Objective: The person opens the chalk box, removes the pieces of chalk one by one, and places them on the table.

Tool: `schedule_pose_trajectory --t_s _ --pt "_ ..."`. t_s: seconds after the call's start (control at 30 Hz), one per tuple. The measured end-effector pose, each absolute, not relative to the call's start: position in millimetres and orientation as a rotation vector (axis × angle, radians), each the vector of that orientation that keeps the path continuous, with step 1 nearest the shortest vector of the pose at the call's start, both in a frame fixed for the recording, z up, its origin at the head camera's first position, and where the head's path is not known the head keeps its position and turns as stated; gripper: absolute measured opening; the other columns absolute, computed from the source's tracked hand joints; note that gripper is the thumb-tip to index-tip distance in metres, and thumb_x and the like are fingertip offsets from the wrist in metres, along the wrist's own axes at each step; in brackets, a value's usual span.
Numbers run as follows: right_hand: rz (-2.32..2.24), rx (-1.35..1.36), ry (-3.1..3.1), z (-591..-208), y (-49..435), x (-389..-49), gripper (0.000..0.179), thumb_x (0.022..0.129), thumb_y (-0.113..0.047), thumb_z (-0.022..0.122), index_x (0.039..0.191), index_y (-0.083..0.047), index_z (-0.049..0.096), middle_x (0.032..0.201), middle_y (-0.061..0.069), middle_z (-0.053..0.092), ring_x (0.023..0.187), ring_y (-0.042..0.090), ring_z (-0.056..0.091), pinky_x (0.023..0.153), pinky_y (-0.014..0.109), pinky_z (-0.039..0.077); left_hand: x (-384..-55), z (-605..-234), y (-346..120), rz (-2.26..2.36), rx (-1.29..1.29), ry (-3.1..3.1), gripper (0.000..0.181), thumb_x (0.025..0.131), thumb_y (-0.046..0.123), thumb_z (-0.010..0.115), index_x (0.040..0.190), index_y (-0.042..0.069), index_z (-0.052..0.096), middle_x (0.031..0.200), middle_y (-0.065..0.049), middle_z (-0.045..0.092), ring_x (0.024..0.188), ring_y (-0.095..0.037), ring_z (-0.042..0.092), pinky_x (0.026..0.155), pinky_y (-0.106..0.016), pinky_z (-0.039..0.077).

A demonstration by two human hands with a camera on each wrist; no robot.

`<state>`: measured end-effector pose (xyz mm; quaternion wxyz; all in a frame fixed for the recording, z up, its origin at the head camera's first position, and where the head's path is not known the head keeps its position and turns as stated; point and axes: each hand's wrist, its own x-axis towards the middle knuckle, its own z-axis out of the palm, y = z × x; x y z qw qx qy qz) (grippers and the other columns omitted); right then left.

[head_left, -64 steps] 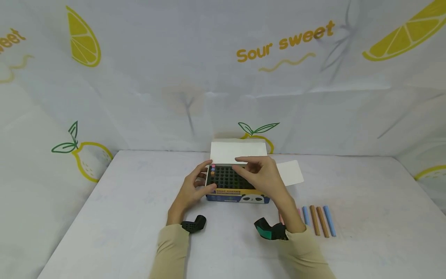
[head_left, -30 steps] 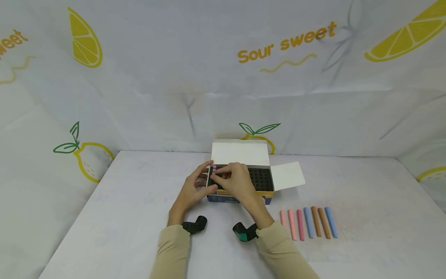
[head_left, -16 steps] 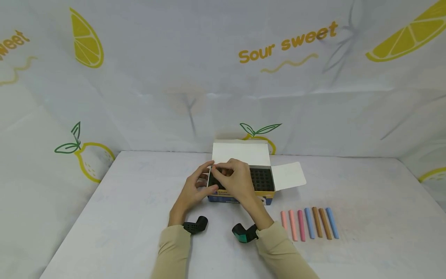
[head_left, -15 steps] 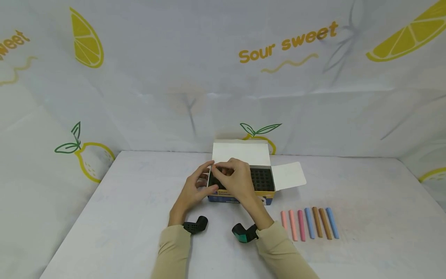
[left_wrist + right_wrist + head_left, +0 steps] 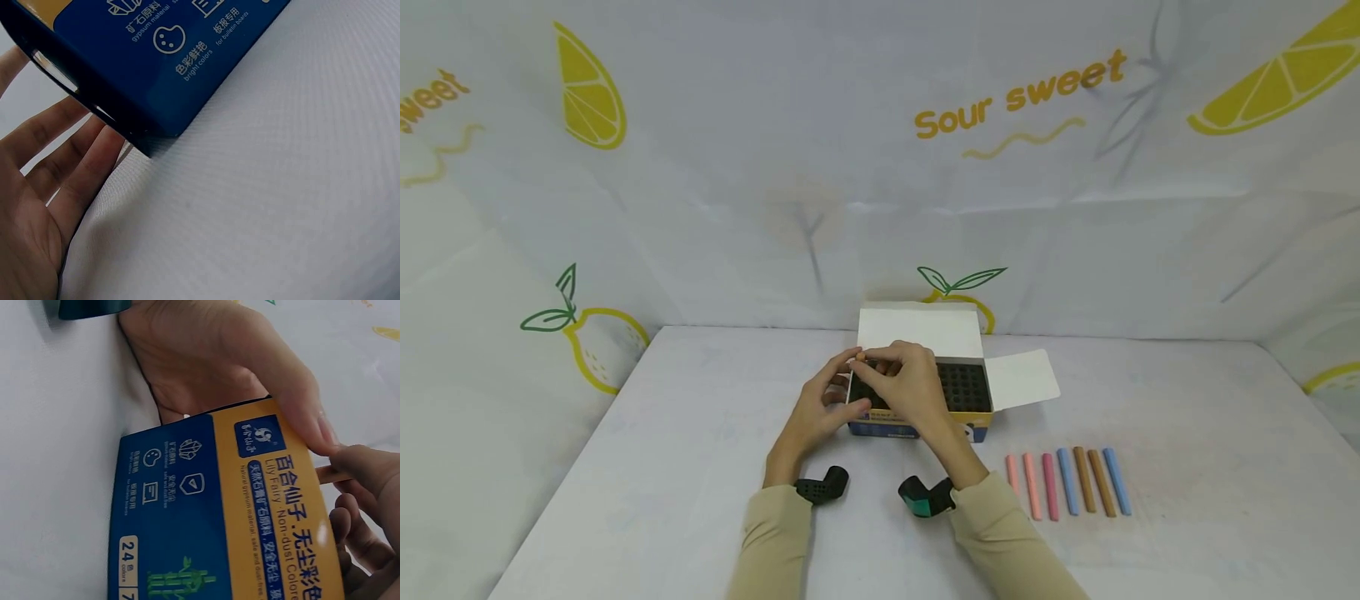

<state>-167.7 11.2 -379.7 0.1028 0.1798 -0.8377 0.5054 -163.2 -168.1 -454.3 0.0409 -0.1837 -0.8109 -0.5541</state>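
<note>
An open blue and yellow chalk box (image 5: pixel 880 430) stands on the table, its black insert (image 5: pixel 966 386) full of round holes. My left hand (image 5: pixel 811 410) holds the box's left end, thumb at the front corner and index finger at the back one. Over that end, my right hand (image 5: pixel 910 385) pinches an orange chalk stick (image 5: pixel 860 357) between thumb and index finger. In the right wrist view the chalk (image 5: pixel 326 474) shows behind the box, its lower part hidden. The left wrist view has my fingers (image 5: pixel 81 162) under the box's end.
Several chalk sticks lie side by side to the right: pink ones (image 5: pixel 1032 486), blue ones (image 5: pixel 1067 481) and brown ones (image 5: pixel 1099 482). The white lid (image 5: pixel 921 329) stands up at the back, and a side flap (image 5: pixel 1022 379) spreads right.
My right hand has moved left across the box, taken hold of the orange chalk at the left end and drawn it upward. My left hand has stayed on the box.
</note>
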Motion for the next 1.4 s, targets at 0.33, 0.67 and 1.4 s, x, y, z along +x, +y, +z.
schedule_pose_trajectory --t_s 0.33,0.67,1.4 --pt "1.603 0.507 -2.302 -372 19 -165 0.016 0.085 -0.019 0.084 0.094 -0.006 0.083 0.067 0.007 0.06 0.056 0.008 0.047 0.055 0.019 0.038 -165 -456 -166 -1.704 -0.554 -2.472 0.072 0.089 0.04 0.076 0.153 0.03 0.046 0.135 -0.013 0.06 0.107 -0.023 0.06 0.091 -0.038 0.056" --pt "1.68 0.523 -2.265 -366 31 -152 0.012 0.084 -0.015 0.085 0.091 -0.006 0.083 0.068 0.005 0.059 0.059 0.007 0.047 0.056 0.019 0.039 -164 -456 -167 -1.704 -0.567 -2.478 0.072 0.09 0.039 0.075 0.154 0.03 0.044 0.133 -0.014 0.061 0.11 -0.023 0.06 0.092 -0.035 0.057" --pt "1.706 0.577 -2.338 -357 55 -118 0.012 0.085 -0.014 0.083 0.094 -0.006 0.083 0.07 0.004 0.059 0.059 0.004 0.049 0.051 0.019 0.041 -163 -455 -167 -1.709 -0.552 -2.488 0.071 0.09 0.038 0.075 0.154 0.033 0.044 0.132 -0.013 0.06 0.108 -0.022 0.06 0.091 -0.036 0.057"
